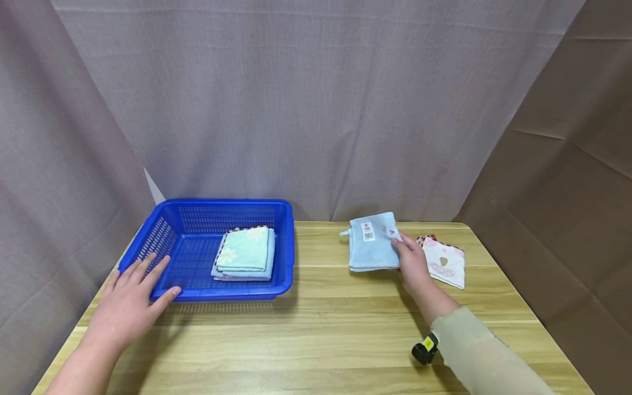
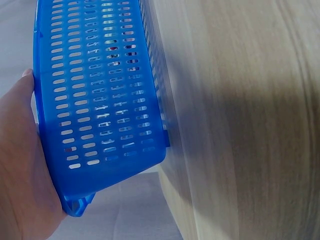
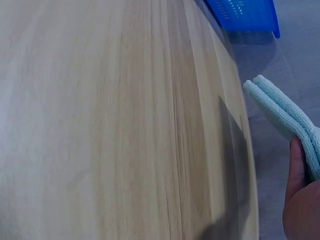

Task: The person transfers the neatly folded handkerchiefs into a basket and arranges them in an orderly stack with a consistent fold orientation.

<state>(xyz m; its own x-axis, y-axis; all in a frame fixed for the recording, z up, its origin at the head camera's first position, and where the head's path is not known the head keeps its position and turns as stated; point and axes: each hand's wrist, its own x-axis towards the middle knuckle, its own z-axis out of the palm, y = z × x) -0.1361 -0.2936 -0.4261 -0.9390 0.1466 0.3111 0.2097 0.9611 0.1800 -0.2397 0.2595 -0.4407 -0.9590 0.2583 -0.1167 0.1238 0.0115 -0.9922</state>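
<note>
A folded light-blue towel [image 1: 373,249] with a white barcode label and a hanging loop is gripped at its right edge by my right hand [image 1: 413,260]. The right wrist view shows the folded towel [image 3: 285,110] held up off the table, its layers seen edge-on. At the left, my left hand [image 1: 129,299] rests with spread fingers on the near left corner of a blue plastic basket [image 1: 227,296]. Inside the basket, toward its right side, lies a stack of folded towels [image 1: 244,252], a mint one with white flowers on top.
A white and pink patterned towel [image 1: 446,266] lies on the wooden table [image 1: 316,340] right of my right hand. A black object with a yellow label [image 1: 425,348] shows beside my right sleeve. Grey curtain [image 1: 316,109] stands behind, and a brown drape [image 1: 568,181] borders the right side.
</note>
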